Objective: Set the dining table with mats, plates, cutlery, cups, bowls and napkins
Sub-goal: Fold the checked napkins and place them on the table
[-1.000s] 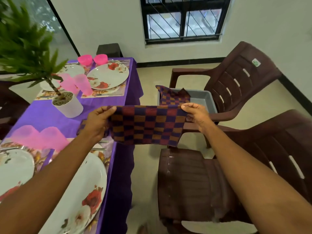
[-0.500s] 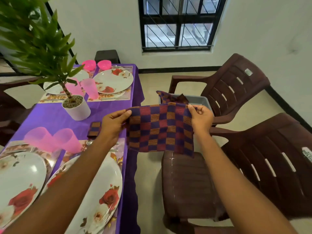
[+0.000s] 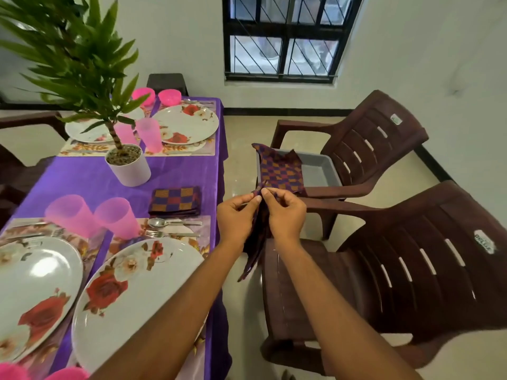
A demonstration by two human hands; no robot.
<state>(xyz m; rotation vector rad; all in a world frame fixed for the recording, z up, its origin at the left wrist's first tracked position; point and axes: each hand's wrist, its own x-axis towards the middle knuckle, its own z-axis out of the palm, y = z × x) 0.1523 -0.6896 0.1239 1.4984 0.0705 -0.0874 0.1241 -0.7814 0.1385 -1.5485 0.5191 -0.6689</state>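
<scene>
My left hand [image 3: 236,215] and my right hand [image 3: 285,212] pinch the top corners of a checked purple-and-orange napkin [image 3: 256,242] together; it hangs folded between them, just right of the table's edge. A folded napkin [image 3: 174,201] of the same cloth lies on the purple tablecloth [image 3: 82,176] above a spoon [image 3: 172,222] and fork [image 3: 170,234]. More napkins [image 3: 281,172] lie in a grey tray [image 3: 318,171] on the far chair. Two floral plates [image 3: 131,294] on mats and two pink cups [image 3: 115,218] are set near me.
A potted plant [image 3: 127,164] stands mid-table. Two more plates [image 3: 186,124], pink cups [image 3: 149,134] and pink bowls [image 3: 169,96] sit at the far end. Two brown plastic chairs [image 3: 406,270] stand right of the table; a window is in the far wall.
The napkin was held spread wide between both hands; my hands have come together, folding it in half so it now hangs down. My view has shifted, showing the folded napkin on the table.
</scene>
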